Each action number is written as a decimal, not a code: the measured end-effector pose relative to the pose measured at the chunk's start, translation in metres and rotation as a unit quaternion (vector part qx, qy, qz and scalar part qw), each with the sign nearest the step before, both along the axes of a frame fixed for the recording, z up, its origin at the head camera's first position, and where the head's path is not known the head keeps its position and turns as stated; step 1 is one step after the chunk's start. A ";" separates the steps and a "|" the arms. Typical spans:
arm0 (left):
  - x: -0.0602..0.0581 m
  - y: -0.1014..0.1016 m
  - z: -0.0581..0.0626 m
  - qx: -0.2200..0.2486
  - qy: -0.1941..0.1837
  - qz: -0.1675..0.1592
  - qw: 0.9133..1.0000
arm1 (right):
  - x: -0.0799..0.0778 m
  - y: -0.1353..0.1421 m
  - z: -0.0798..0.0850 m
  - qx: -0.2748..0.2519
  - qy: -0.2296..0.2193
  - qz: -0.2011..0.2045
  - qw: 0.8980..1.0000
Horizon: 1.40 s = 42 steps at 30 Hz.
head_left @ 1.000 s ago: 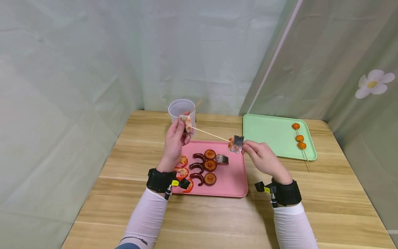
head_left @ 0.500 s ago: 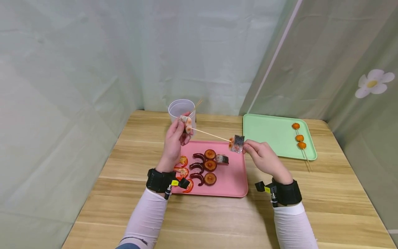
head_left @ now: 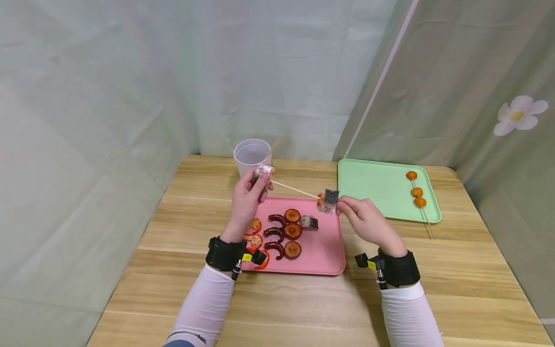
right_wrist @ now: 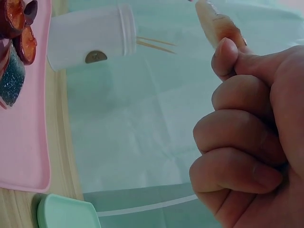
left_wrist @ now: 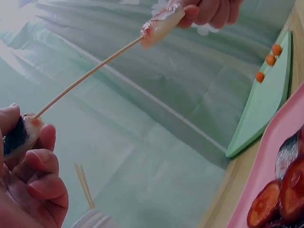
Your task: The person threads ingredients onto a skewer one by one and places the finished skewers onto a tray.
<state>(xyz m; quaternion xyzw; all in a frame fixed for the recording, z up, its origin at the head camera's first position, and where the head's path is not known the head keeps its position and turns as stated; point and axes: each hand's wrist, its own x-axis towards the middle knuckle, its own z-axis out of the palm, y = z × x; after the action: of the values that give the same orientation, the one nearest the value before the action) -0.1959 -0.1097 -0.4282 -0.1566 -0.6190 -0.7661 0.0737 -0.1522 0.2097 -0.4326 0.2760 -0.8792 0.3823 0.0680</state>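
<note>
A thin wooden skewer (head_left: 295,189) spans the space between both hands, above the pink tray. On its right part sits a fish piece (head_left: 328,201) with dark, silvery skin; my right hand (head_left: 366,219) pinches the skewer's end right beside it, the other fingers curled in. My left hand (head_left: 246,202) holds a second fish piece (head_left: 264,171) between thumb and fingers at the skewer's other end. In the left wrist view the skewer bends slightly and meets the pale flesh of this fish piece (left_wrist: 32,130); whether its tip is inside is hidden.
The pink tray (head_left: 325,255) bears several mushroom caps (head_left: 292,249), dark curled tentacles (head_left: 274,234), shrimp (head_left: 256,241) and another fish piece (head_left: 310,222). Behind the left hand stands a white cup (head_left: 247,156) with skewers. A green tray (head_left: 368,188) carries a skewer of orange balls (head_left: 417,192).
My left hand has shifted slightly right and turned its fish piece, so more silvery skin faces the head camera. The right hand and its fish piece have barely moved.
</note>
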 end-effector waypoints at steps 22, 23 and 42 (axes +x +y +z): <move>0.026 0.052 -0.014 -0.100 -0.095 -0.081 0.987 | 0.000 -0.021 -0.003 -0.001 0.025 0.006 1.000; 0.026 0.052 -0.014 -0.101 -0.097 -0.081 0.987 | 0.000 -0.021 -0.003 0.000 0.023 0.006 1.000; 0.026 0.051 -0.015 -0.098 -0.100 -0.123 0.982 | 0.000 -0.015 -0.003 0.001 0.030 -0.003 1.000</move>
<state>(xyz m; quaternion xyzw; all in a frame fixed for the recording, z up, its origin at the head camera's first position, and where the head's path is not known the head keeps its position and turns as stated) -0.1696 -0.0582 -0.4435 -0.1603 -0.6710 -0.7171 -0.0994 -0.1524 0.1944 -0.4361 0.2850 -0.8780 0.3727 0.0947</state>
